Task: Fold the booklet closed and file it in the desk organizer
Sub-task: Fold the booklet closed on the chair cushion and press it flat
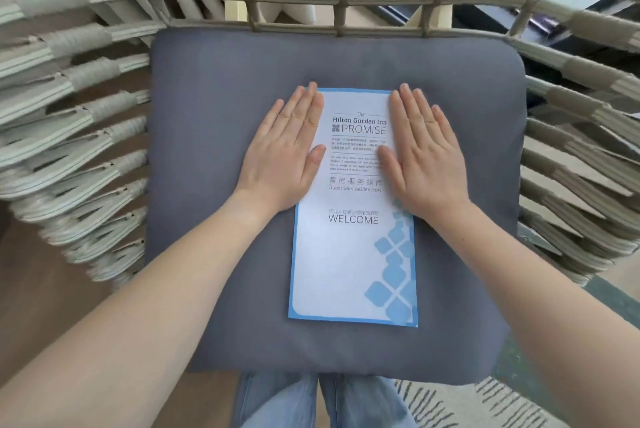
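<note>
A white booklet [349, 254] with a blue border and the word WELCOME lies closed and flat on a grey seat cushion [214, 254]. My left hand [287, 154] rests palm down on the booklet's upper left edge, fingers spread. On the upper right edge my right hand [422, 154] lies flat the same way. Neither hand grips anything. No desk organizer is in view.
The cushion sits in a woven rope chair whose curved back and arms [69, 137] ring it on three sides. Blue jeans [318, 400] show below the cushion's front edge. A striped rug [502, 403] lies at the lower right.
</note>
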Demonstrator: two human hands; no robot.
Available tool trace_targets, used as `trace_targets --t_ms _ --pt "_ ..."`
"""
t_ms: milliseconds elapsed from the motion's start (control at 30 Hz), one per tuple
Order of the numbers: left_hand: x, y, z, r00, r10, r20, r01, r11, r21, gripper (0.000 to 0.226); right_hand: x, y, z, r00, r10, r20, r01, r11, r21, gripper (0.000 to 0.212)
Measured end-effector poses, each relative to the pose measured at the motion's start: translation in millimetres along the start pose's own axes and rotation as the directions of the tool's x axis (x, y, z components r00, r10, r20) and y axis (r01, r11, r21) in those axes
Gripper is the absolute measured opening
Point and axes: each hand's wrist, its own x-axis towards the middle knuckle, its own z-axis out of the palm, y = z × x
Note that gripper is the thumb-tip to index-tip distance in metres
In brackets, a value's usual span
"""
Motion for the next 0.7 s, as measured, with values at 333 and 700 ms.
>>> trace_targets --t_ms 333,700 --pt "-1.7 4.8 -26.0 0.998 -0.017 0.064 0.01 0.994 0.109 0.063 -3.7 -0.5 -21.0 0.999 0.02 0.049 -0.021 1.0 0.007 0.064" --pt "-101.6 50.5 -25.7 0.991 0.124 0.051 -0.125 0.992 0.032 0.06 -84.2 -54.9 -26.5 0.991 0.137 0.001 -0.137 0.989 0.057 0.06"
